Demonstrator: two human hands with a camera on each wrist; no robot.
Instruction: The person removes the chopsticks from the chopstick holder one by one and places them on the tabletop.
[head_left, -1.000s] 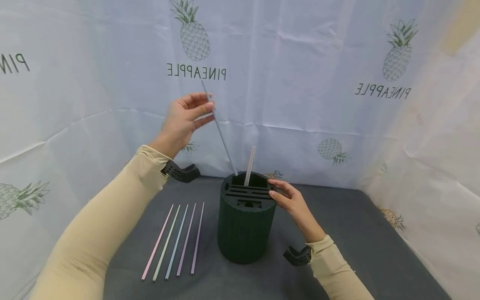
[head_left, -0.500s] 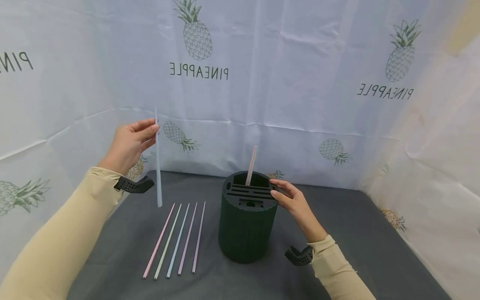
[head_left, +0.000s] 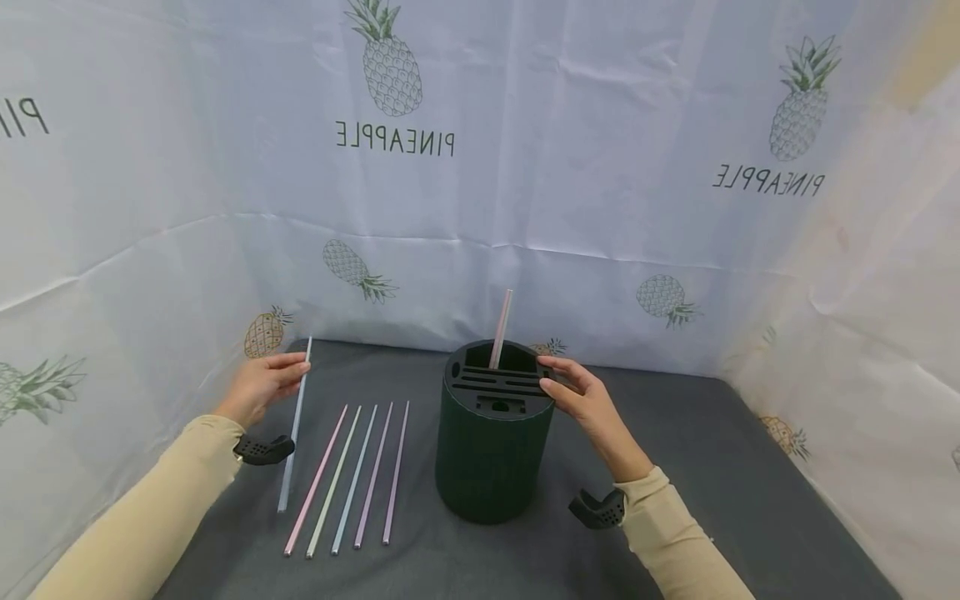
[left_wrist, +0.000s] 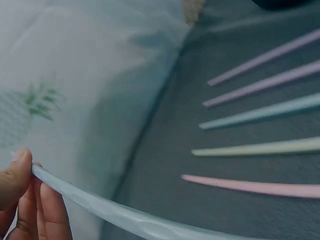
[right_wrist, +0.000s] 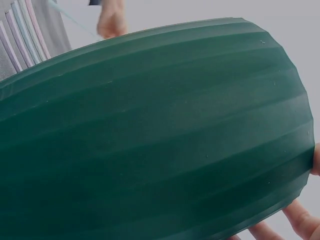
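My left hand (head_left: 258,387) pinches a pale blue chopstick (head_left: 294,442) near its thin upper end; it slants low at the left, its thick end toward me. Beside it lie several chopsticks: a pink one (left_wrist: 250,186), a pale green one (left_wrist: 255,149), a blue one (left_wrist: 260,112) and purple ones (head_left: 375,475). A dark green knife block (head_left: 491,467) with a slotted top stands upright at the middle. My right hand (head_left: 588,404) holds its rim, fingers spread at the right side. Inside its rear compartment, pinkish chopsticks (head_left: 501,329) lean upright.
A dark grey cloth (head_left: 660,517) covers the table. White curtains (head_left: 585,167) printed with pineapples hang behind and at both sides, close to the table's edges. Each wrist wears a black camera mount (head_left: 596,508).
From above the knife block, my left hand has carried the pale blue chopstick leftward and lowered it beside the row of chopsticks. The right hand has stayed on the block.
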